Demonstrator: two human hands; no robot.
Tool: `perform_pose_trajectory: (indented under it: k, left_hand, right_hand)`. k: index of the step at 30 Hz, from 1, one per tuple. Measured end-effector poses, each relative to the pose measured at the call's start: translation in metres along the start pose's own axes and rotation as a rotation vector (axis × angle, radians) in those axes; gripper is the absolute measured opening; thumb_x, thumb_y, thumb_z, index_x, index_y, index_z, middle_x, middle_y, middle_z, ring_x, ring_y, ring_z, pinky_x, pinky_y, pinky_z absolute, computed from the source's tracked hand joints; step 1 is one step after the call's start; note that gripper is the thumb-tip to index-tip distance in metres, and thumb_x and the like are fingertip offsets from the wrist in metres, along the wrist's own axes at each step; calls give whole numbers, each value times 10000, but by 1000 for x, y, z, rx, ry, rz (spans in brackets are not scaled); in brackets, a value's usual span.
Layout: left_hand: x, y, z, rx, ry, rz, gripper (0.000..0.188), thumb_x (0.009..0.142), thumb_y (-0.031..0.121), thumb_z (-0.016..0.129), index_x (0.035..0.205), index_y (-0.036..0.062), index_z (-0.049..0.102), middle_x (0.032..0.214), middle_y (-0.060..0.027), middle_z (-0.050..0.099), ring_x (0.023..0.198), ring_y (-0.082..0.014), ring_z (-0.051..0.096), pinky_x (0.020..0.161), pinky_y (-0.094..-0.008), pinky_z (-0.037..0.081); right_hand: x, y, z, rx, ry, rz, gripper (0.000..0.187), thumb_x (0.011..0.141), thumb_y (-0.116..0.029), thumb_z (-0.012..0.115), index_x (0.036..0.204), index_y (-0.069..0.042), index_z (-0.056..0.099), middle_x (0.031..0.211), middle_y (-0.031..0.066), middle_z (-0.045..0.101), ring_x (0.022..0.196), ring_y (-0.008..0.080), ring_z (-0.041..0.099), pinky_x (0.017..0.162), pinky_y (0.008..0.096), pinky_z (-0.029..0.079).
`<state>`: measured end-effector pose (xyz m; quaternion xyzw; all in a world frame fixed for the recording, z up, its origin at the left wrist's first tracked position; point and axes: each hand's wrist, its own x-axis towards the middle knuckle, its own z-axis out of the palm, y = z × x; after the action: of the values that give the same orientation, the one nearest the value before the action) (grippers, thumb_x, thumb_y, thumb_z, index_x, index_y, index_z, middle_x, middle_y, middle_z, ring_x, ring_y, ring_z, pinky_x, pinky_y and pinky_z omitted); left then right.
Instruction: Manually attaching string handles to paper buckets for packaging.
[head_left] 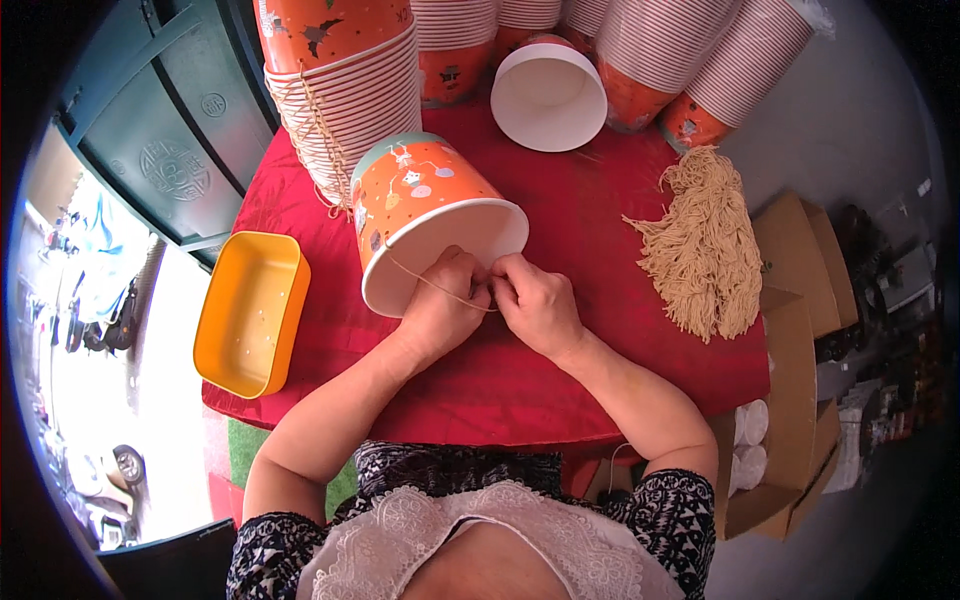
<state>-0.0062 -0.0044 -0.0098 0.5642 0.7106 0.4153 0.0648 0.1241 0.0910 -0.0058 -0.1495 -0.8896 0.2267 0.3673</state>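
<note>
Orange bucket point(420, 190) sits just ahead and to the left of both grips, tipped on its side; its long axis runs from the base, far and left, to the white mouth, which faces back toward the grips; the left hand point(447, 298) is nearer, lying across the opening, inside or just in front unclear; the right hand point(537, 303) is at the mouth's near-right edge, fingertips meeting the left's there. Tan cord point(412, 272) leaves the bucket's left rim, crosses over the left hand and runs to the right fingertips; right grip pinched together, apparently on the cord; left grip curled in, can't tell what it closes on, if anything.

Containers: yellow tub point(290, 330) well left of the left grip, a few pale specks point(262, 348) inside; tall stack of nested buckets point(345, 90) beyond the held one, ahead-left of the grips, cords hanging down its side; another bucket point(549, 98) straight ahead of the right grip, mouth facing back, no contents showing; more nested stacks point(665, 50) behind it; cord bundle point(705, 250) right of the right grip on the red worktop point(590, 220); cardboard box point(790, 370) farther right, round white items point(750, 440) in it, kind unclear.
</note>
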Motion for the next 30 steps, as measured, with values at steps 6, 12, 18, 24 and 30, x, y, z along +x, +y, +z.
perform_pose_trajectory:
  k: [6,12,18,24,30]
  left_hand:
    - [-1,1,-1,-93,31,-25,59,740,32,656,771,-11,631,843,-187,622,811,-350,621,730,-429,502]
    - [1,-1,-4,-113,-19,-83,76,765,9,634,831,-27,630,831,-177,644,804,-314,640,738,-383,512]
    - [4,4,-9,-162,-61,-126,63,787,8,627,829,-39,626,829,-172,650,789,-296,645,730,-375,516]
    - [3,2,-4,-99,6,-50,40,752,19,632,758,-20,637,775,-188,644,744,-326,638,678,-411,509]
    - [0,-1,-2,-83,8,-52,63,759,9,634,817,-9,619,828,-173,623,803,-311,624,730,-388,498]
  right_hand:
    - [-1,3,0,-75,0,-93,88,817,-48,634,869,-39,563,706,150,624,610,335,642,514,429,521]
    - [0,3,-1,-96,17,-161,84,802,-33,638,828,-44,559,700,137,611,596,321,642,499,416,520]
    - [-1,3,-1,-155,-44,-151,122,778,9,640,874,-44,586,744,124,635,639,311,646,524,405,516]
    - [-3,5,2,-95,-71,-95,113,783,-12,638,876,-38,578,755,150,642,661,331,651,541,429,515]
    - [1,8,-4,105,-160,74,65,838,-75,590,836,-13,569,765,199,652,707,393,648,596,487,509]
